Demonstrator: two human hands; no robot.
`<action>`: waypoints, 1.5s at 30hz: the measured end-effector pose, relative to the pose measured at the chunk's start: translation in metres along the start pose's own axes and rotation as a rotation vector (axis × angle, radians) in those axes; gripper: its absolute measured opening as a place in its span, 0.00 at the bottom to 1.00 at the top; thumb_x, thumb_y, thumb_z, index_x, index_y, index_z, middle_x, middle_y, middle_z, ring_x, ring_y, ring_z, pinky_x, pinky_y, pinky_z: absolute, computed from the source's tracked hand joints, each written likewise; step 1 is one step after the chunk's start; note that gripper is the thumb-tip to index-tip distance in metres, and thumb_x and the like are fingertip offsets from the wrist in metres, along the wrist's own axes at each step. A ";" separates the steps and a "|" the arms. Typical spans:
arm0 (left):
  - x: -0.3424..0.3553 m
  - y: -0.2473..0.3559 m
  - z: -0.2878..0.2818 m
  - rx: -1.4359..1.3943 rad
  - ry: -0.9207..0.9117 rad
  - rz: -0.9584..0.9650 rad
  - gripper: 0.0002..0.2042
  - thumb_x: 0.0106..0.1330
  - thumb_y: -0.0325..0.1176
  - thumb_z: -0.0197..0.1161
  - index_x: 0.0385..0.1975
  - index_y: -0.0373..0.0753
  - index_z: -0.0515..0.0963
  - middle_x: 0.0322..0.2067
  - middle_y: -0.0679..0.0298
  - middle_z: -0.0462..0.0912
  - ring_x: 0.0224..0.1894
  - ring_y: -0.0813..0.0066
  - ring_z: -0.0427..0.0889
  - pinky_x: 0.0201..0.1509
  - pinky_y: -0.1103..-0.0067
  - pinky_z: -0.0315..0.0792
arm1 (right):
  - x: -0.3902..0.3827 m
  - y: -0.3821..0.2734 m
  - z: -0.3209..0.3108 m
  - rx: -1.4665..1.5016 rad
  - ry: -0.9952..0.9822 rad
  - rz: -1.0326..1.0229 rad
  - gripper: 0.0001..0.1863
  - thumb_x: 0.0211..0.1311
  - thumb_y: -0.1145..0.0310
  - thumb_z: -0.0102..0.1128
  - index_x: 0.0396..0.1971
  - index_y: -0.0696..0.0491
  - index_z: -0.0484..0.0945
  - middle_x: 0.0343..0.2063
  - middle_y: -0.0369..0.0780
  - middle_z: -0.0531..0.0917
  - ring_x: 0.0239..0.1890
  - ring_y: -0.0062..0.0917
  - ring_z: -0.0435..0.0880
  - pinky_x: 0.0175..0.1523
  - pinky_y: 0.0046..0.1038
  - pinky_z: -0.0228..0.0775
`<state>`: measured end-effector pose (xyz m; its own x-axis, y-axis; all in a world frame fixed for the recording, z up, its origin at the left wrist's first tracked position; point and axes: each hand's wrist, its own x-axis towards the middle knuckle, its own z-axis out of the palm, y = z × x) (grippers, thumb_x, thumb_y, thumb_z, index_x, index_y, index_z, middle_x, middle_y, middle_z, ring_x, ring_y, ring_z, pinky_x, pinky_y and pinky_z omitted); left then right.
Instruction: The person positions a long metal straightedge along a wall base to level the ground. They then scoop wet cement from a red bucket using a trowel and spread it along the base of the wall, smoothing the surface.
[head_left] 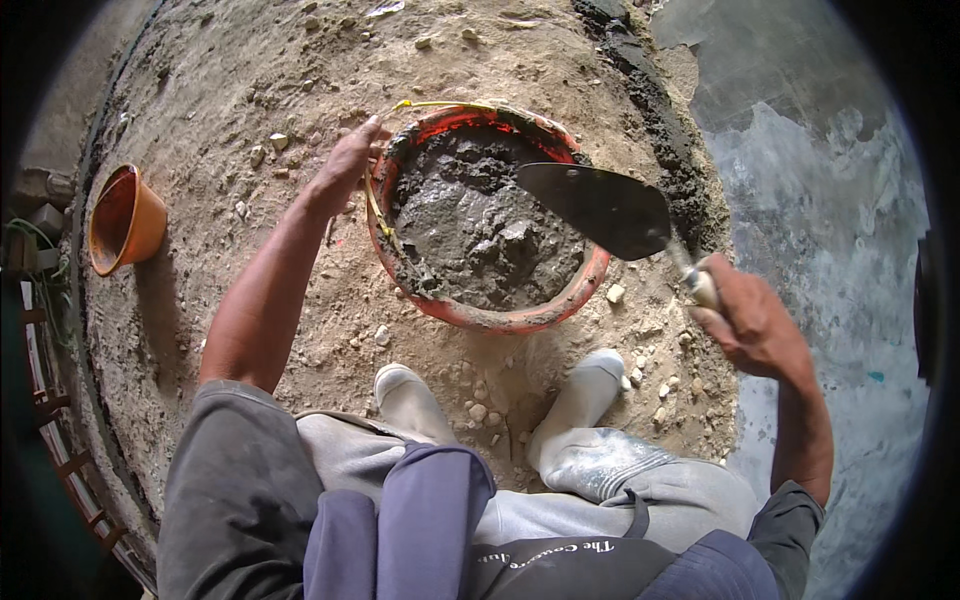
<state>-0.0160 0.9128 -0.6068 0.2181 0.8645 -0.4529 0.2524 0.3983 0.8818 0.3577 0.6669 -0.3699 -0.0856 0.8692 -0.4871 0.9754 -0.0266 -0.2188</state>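
A round red-orange bucket [490,318] full of wet grey mortar [480,220] stands on the ground ahead of my boots. My left hand [350,160] is at its left rim, fingers bent around the edge where a thin yellow handle [371,200] runs; some fingertips are hidden. To the right, my right hand [752,312] is closed around the grip of a trowel [605,208]. The trowel's broad dark blade points left over the bucket's right rim, its tip above the mortar. Whether the blade touches the rim cannot be made out.
An orange pail [128,222] lies tipped on the ground at the left. Pebbly, sandy soil [300,60] surrounds the bucket. A dark strip of mortar [640,85] borders a smooth grey slab [820,200] on the right. My pale boots [585,390] stand just below the bucket.
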 end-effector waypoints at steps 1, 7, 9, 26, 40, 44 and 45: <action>-0.004 0.000 0.015 -0.326 -0.030 -0.072 0.27 0.71 0.55 0.39 0.47 0.34 0.73 0.35 0.54 0.80 0.37 0.67 0.78 0.46 0.71 0.72 | 0.004 -0.003 0.009 0.006 0.012 0.000 0.12 0.61 0.66 0.55 0.38 0.52 0.63 0.21 0.41 0.72 0.22 0.32 0.73 0.28 0.35 0.68; -0.008 -0.004 0.025 -0.753 -0.151 -0.083 0.22 0.70 0.51 0.44 0.36 0.36 0.73 0.30 0.59 0.80 0.30 0.68 0.79 0.38 0.70 0.75 | 0.041 -0.016 0.049 0.044 0.019 -0.053 0.14 0.59 0.68 0.56 0.39 0.54 0.63 0.23 0.50 0.77 0.26 0.43 0.78 0.32 0.42 0.69; -0.010 -0.004 0.028 -0.773 -0.083 -0.068 0.20 0.71 0.49 0.44 0.33 0.36 0.74 0.29 0.58 0.80 0.29 0.69 0.78 0.38 0.71 0.75 | 0.051 -0.019 0.066 0.126 0.007 -0.145 0.15 0.57 0.70 0.57 0.40 0.55 0.63 0.23 0.50 0.77 0.26 0.45 0.78 0.33 0.44 0.68; -0.048 0.068 0.074 -0.615 0.224 0.010 0.20 0.71 0.44 0.45 0.27 0.34 0.76 0.20 0.63 0.77 0.20 0.76 0.72 0.28 0.76 0.69 | 0.061 -0.049 0.081 0.761 -0.375 -0.086 0.18 0.53 0.65 0.57 0.40 0.56 0.65 0.29 0.46 0.75 0.34 0.36 0.76 0.38 0.35 0.67; -0.020 0.092 0.117 -0.488 -0.105 0.022 0.25 0.74 0.46 0.33 0.42 0.28 0.72 0.36 0.52 0.81 0.34 0.61 0.81 0.46 0.68 0.77 | 0.036 0.060 0.051 0.866 -0.159 -0.110 0.16 0.53 0.67 0.58 0.43 0.53 0.71 0.30 0.37 0.74 0.33 0.22 0.75 0.37 0.27 0.69; -0.010 0.094 0.111 -0.559 -0.338 -0.013 0.26 0.74 0.45 0.33 0.50 0.28 0.70 0.44 0.51 0.80 0.44 0.60 0.80 0.55 0.67 0.72 | -0.007 0.097 0.060 0.947 -0.064 0.062 0.20 0.54 0.65 0.60 0.46 0.55 0.69 0.30 0.37 0.74 0.27 0.21 0.75 0.31 0.26 0.70; -0.010 0.099 0.110 -0.527 -0.174 -0.051 0.25 0.73 0.46 0.34 0.51 0.29 0.70 0.44 0.52 0.80 0.45 0.60 0.80 0.56 0.67 0.71 | -0.020 0.109 0.063 0.963 -0.033 0.120 0.22 0.54 0.65 0.60 0.48 0.55 0.68 0.30 0.36 0.74 0.26 0.21 0.75 0.30 0.26 0.70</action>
<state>0.1103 0.9094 -0.5296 0.3813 0.7946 -0.4724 -0.2292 0.5763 0.7844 0.4525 0.6152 -0.4373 -0.0157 0.8204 -0.5715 0.3952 -0.5200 -0.7572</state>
